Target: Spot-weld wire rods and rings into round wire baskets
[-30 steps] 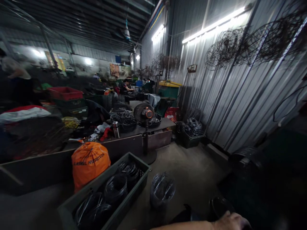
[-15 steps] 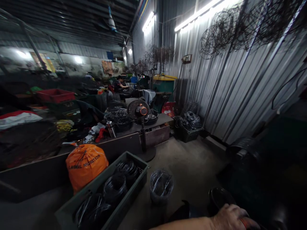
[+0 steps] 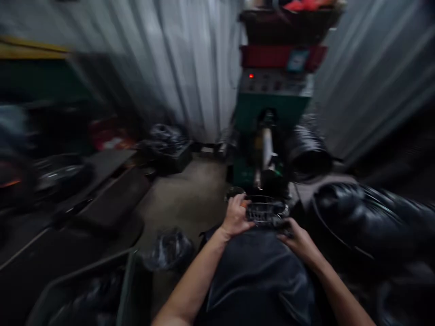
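Left fingers clamped on near-left rim of round wire frame; right fingers at its right side, grip too blurred to tell. Frame sits between both hands, over dark cloth. Beyond the fingers: green machine, red light lit, wire coils right of it.

Taking the green machine as my landmark, I see its small red light glowing (the one crisp spot in all this blur). Corrugated metal wall runs behind it. To its right sit dark coiled bundles, the nearest one largest. Left of it, a dark crate stands on the floor, heaped with coils, and beyond that lies something red, too smeared to name.
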Motion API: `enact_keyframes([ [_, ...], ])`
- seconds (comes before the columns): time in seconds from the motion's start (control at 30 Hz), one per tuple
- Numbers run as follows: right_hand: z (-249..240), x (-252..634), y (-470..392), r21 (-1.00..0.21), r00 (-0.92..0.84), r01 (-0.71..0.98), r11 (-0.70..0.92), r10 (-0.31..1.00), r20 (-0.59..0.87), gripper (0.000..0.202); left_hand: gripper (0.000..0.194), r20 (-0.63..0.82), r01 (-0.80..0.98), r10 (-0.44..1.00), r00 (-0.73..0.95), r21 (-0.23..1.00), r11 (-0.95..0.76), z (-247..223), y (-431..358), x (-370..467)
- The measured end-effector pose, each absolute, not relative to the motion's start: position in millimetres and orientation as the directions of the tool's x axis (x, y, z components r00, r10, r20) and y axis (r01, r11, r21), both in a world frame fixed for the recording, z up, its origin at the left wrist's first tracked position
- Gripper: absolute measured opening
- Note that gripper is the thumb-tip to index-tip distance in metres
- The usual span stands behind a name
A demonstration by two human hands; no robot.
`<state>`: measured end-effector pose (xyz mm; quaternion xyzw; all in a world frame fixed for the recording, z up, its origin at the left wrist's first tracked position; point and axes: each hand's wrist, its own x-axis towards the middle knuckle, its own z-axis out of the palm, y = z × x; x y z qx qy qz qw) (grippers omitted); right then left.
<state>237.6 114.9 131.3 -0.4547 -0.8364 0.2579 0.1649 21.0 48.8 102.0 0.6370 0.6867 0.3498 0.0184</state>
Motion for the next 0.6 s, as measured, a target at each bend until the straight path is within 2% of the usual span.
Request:
enact_keyframes([
  [0.07,143.8,243.4,116.7,-0.605,-0.625,0.64,0.473,0.779,-0.053,0.033,0.068,0.418,0.867,0.892,-0.171,0.494,-0.066,104.1,53.2,26.7],
  [0.17,158.6,229.8,124.3,-0.599,-0.614,0.67,0.439,0.781,-0.114,0.032,0.065,0.415,0.886,0.899,-0.138,0.458,-0.075,107.2,53.1,39.5],
  [0.37,138.9,205.0,115.5,-0.548,-0.479,0.729,0.41,0.878,0.02,0.025,0.061,0.434,0.91,0.894,-0.114,0.407,-0.081,111.0,49.3,53.8],
  [0.43,127.4,207.2,114.3,-0.621,-0.526,0.648,0.442,0.849,0.055,0.02,0.059,0.439,0.902,0.889,-0.132,0.425,-0.076,108.8,48.8,52.2],
  [0.5,120.8,212.3,117.2,-0.706,-0.64,0.506,0.496,0.765,0.078,0.018,0.06,0.431,0.887,0.891,-0.143,0.455,-0.078,105.7,48.0,49.1],
  [0.6,121.3,219.4,125.2,-0.725,-0.779,0.369,0.582,0.619,0.1,0.02,0.061,0.41,0.855,0.897,-0.163,0.513,-0.079,101.5,47.7,44.2],
])
